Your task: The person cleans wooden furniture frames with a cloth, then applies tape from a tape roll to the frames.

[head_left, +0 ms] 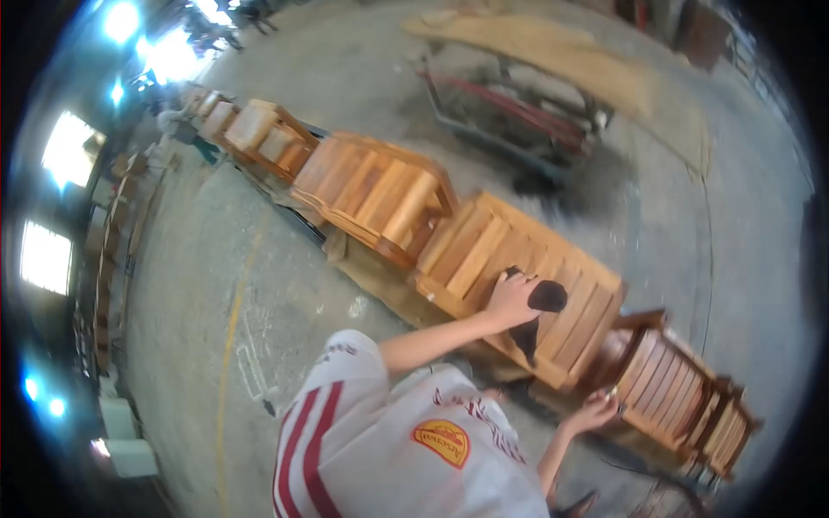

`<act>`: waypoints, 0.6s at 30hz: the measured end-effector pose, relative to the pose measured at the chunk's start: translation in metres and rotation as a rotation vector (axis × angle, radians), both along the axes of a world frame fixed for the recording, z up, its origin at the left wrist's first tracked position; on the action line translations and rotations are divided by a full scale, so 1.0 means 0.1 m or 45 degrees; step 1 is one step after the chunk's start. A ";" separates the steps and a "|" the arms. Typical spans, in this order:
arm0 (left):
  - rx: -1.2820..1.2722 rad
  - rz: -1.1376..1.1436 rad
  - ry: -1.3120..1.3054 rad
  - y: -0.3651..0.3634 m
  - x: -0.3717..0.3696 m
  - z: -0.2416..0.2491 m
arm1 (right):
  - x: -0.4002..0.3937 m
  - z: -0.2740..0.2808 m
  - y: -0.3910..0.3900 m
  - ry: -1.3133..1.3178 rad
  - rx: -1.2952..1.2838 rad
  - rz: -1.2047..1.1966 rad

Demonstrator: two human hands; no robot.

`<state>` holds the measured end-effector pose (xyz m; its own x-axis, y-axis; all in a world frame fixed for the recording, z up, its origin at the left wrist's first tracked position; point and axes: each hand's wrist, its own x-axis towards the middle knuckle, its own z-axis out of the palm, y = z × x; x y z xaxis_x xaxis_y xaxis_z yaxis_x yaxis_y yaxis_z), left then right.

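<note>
My left hand (511, 304) is closed around a dark cloth (547, 296), which bunches above and hangs below the fingers. The hand rests over a slatted wooden furniture piece (492, 250), its slats running between two side rails. Lower right, my right hand (592, 412) has its fingers pinched together near the edge of a darker slatted wooden piece (661, 384). A small thing seems to be at those fingertips, too small to make out.
More slatted wooden furniture (371, 186) stands in a row toward the upper left. Beyond the row is a metal-framed trolley (509, 121) beside a large brown sheet (553, 43). A yellow line (231, 345) marks the concrete floor. Another person (186, 129) stands far along the row.
</note>
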<state>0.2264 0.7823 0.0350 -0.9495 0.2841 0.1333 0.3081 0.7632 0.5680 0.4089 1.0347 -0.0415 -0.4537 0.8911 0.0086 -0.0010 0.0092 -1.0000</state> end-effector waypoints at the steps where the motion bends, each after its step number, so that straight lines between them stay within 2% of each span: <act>1: -0.179 0.150 -0.085 0.10 -0.03 -0.12 | 0.01 0.03 0.01 -0.006 0.034 0.045; 3: -0.255 -0.100 0.079 0.35 0.27 -0.41 | 0.00 0.31 -0.05 0.006 -0.008 0.092; 5: -0.066 -0.300 0.339 0.58 0.80 -0.53 | 0.03 0.52 -0.01 0.090 0.040 0.114; 9: -0.135 -0.898 -0.485 1.03 1.37 -0.15 | 0.31 0.60 0.35 0.115 0.110 0.073; 11: 0.289 -0.754 -0.457 1.36 1.36 0.14 | 0.51 0.67 0.57 0.107 0.291 -0.039; 13: 0.592 -0.604 -0.303 1.84 1.19 0.55 | 0.63 1.17 0.46 0.047 0.262 -0.228; 15: 0.849 -0.588 -0.065 2.32 1.05 0.83 | 0.77 1.21 0.52 0.038 0.268 -0.306; 17: 0.680 -0.822 -0.029 2.80 0.90 0.74 | 0.90 1.08 0.61 0.042 0.333 -0.331; 18: 0.537 -0.932 -0.049 2.79 0.95 0.70 | 0.99 1.10 0.57 -0.031 0.191 -0.180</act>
